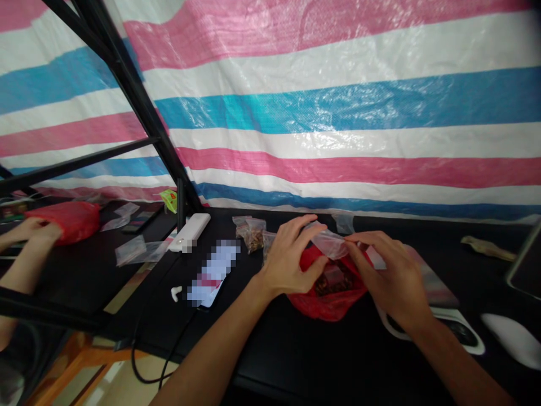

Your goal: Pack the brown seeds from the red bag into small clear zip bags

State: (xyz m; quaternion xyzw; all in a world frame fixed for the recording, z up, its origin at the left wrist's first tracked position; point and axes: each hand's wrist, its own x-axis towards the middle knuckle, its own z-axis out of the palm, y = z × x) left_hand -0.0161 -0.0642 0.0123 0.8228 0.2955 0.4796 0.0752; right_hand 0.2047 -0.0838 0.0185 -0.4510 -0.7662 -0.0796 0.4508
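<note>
A small clear plastic zip bag (pixel 329 243) is held over a red plastic bag (pixel 325 307), which sits open on the black table. Loose brown bits and a small clear packet show inside the red bag. My right hand (pixel 391 273) pinches the zip bag's right edge between thumb and fingertips. On the other side, my left hand (pixel 287 259) has its thumb and fingers apart, with the fingers against the zip bag's left edge. Small filled zip bags (pixel 255 235) lie just beyond my left hand. The zip bag's contents, if any, cannot be made out.
Left of my arm lie a phone (pixel 213 273), a white earbud (pixel 176 293) and a white power bank (pixel 190 231). A white mouse (pixel 511 338) is at right. Beyond a black metal frame (pixel 158 141), another person's hands reach into a red bag (pixel 80 221).
</note>
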